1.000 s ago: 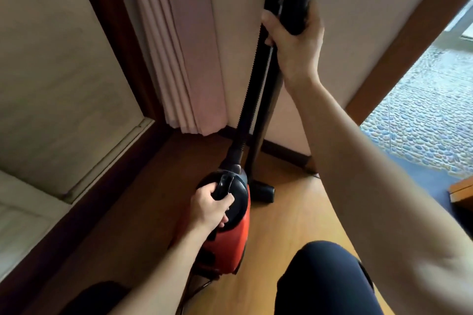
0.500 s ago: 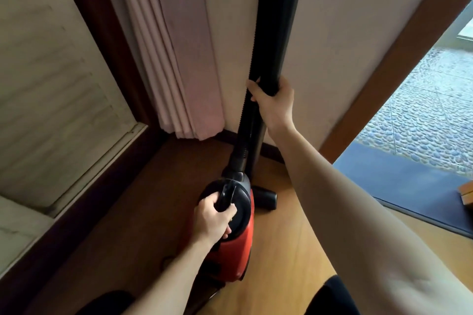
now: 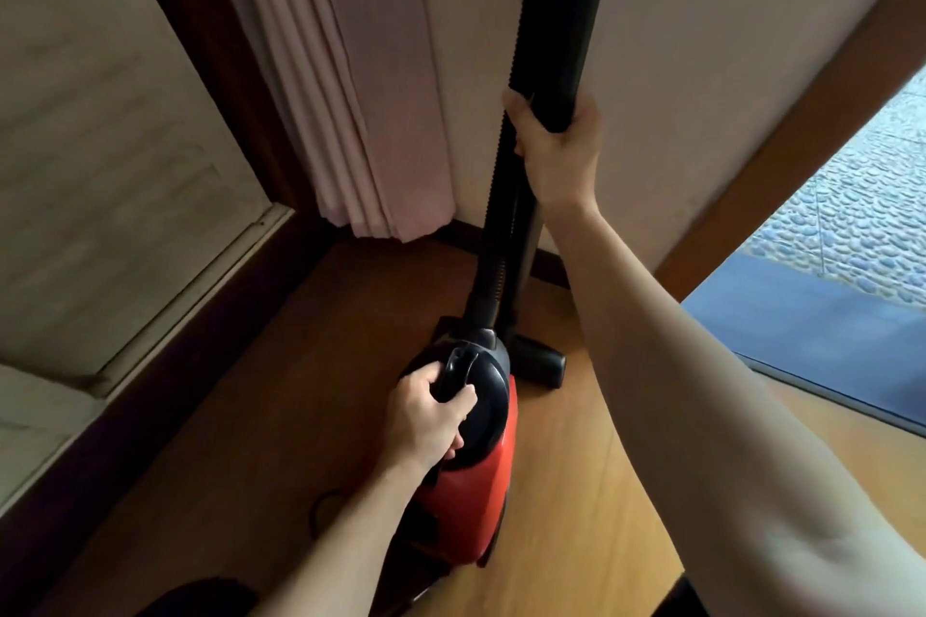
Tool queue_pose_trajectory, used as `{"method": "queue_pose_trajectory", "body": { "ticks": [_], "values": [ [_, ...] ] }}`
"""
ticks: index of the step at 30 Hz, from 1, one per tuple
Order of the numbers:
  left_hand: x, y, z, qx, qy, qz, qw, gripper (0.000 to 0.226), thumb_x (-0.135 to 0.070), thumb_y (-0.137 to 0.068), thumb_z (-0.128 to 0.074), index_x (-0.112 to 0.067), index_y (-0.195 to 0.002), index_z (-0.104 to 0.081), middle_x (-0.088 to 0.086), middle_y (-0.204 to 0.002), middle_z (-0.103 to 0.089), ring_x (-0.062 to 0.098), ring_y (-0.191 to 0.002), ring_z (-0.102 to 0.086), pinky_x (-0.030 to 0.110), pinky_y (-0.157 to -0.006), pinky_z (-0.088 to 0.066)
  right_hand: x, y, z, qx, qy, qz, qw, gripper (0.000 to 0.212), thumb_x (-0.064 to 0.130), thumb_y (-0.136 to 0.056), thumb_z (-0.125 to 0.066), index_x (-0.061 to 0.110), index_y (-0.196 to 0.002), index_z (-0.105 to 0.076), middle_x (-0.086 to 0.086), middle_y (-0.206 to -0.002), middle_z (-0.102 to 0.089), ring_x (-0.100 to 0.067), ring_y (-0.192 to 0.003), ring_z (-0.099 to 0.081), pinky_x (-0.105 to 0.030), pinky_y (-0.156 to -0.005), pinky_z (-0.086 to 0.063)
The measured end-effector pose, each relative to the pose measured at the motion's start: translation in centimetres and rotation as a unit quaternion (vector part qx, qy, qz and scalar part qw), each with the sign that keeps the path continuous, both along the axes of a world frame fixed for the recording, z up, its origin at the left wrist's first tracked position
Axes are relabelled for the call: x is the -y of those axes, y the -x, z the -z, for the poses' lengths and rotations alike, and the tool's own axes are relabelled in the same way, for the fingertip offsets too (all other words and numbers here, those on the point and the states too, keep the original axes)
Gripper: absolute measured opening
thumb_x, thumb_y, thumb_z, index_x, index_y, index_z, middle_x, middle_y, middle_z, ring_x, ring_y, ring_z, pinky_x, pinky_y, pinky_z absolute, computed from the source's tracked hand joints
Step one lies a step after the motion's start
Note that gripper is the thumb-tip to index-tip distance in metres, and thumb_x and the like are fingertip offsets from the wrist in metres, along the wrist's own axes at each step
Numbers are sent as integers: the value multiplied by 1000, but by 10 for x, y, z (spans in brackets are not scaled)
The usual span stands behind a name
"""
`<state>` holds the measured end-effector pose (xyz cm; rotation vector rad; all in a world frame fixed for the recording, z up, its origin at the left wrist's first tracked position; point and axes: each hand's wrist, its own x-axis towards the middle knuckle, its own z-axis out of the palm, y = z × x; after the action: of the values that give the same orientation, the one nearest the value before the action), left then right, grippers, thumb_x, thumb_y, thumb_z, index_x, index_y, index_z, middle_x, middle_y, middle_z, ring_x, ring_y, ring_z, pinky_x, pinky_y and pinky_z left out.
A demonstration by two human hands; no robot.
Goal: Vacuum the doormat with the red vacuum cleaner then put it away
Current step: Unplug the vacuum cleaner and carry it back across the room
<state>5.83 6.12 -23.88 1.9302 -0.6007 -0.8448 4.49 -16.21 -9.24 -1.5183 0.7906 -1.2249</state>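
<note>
A corner of a room: wooden floor (image 3: 576, 466) underfoot, a pale wall (image 3: 701, 40) ahead with a pink curtain (image 3: 361, 90) hanging at about 11 o'clock, and a blue doormat (image 3: 812, 331) lying out at 3 o'clock by the open doorway.

I have the red vacuum cleaner (image 3: 471, 491) standing on the floor at centre frame, just short of the wall. My left hand (image 3: 431, 416) is wrapped around the black carry handle (image 3: 456, 373) on top of the body, fingers curled shut on it. My right hand (image 3: 556, 140) is up at 12 o'clock, closed around the black wand (image 3: 566, 15) and the ribbed hose (image 3: 501, 226) beside it.

What matters now is the wand's long axis: it runs almost straight up from the floor head (image 3: 538, 366), which sits at 1 o'clock from the body and close to the skirting. The wall lies directly beyond my right fingers, so I judge the wand only needs tipping toward 12 o'clock to lean there. The left hand is the nearer one to the body, and it would steady it against rolling or tipping. The mat is well apart from all this, so I take the vacuuming as finished and the stowing as the step in hand.
</note>
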Motion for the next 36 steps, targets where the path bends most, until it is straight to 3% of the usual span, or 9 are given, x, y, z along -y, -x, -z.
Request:
{"method": "queue_pose_trajectory", "body": {
  "ticks": [7, 10, 17, 19, 21, 24, 28, 31, 36],
  "values": [
    [25, -5, 6, -3, -4, -1, 1000, 9, -15, -85, -68, -14, -77, -64, 13, -55, -60, 18, -32, -50, 24, -34, -38, 13, 2, 11, -12, 18, -5, 1000, 27, 11, -91, -74, 20, -73, -56, -3, -65, -56, -15, -57, -56, -34, -54, -49],
    [40, -8, 5, 6, -14, -11, 1000, 8, -16, -83, -67, -12, -77, -65, 10, -54, -59, 18, -31, -50, 24, -34, -38, 18, 4, 21, -35, 21, -17, 999, 18, 13, -91, -73, 8, -84, -58, -11, -70, -58, -15, -58, -58, -29, -56, -54],
    [45, -11, 1, 24, -44, 7, 999, 8, -25, -84, -66, -17, -81, -67, 2, -52, -60, 17, -34, -56, 26, -36, -45, 18, 4, 41, -55, 8, -17, 998, 21, 13, -89, -76, 5, -89, -57, -14, -75, -58, -15, -62, -60, -27, -60, -56],
    [41, -13, 1, 65, -64, 23, 996, 13, -35, -82, -66, -22, -79, -65, -2, -55, -64, 14, -40, -62, 25, -43, -50, 18, 4, 43, -51, 4, -23, 998, 20, 13, -89, -76, 1, -91, -59, -15, -75, -59, -16, -63, -61, -33, -62, -57],
    [39, -16, 2, 126, -77, 35, 988, 17, -41, -80, -67, -25, -83, -65, -6, -70, -68, 13, -61, -68, 29, -59, -55, 18, 3, 45, -45, 1, -28, 999, 25, 14, -89, -75, -5, -94, -60, -15, -75, -59, -17, -63, -61, -36, -62, -57],
    [34, -16, 5, 196, -59, 58, 977, 26, -46, -83, -65, -22, -91, -65, -8, -88, -66, 14, -84, -64, 34, -76, -54, 17, 2, 50, -36, -15, -33, 999, 30, 17, -92, -74, -10, -90, -60, -15, -71, -57, -16, -59, -58, -28, -57, -52],
    [29, -12, 8, 135, -34, 48, 989, 35, -54, -82, -59, -20, -89, -61, -4, -76, -65, 22, -62, -67, 46, -59, -58, 17, -3, 53, -21, -30, -18, 999, 30, 16, -91, -74, -3, -75, -57, -8, -60, -53, -14, -51, -52, -29, -51, -45],
    [25, -11, 10, 108, -18, 29, 994, 16, -36, -90, -68, -28, -80, -58, -1, -63, -63, 15, -45, -60, 36, -45, -52, 18, -7, 49, -6, -46, -14, 999, 25, 13, -91, -73, 6, -74, -56, -1, -57, -53, -9, -48, -51, -23, -48, -44],
    [29, -15, 12, 102, 4, 43, 994, 19, -32, -91, -66, -20, -78, -58, 0, -58, -57, 9, -35, -52, 20, -34, -38, 19, -9, 50, 2, -39, -27, 999, 20, 13, -93, -73, 1, -83, -60, -4, -63, -55, -10, -52, -54, -23, -49, -47]
  ]
}}
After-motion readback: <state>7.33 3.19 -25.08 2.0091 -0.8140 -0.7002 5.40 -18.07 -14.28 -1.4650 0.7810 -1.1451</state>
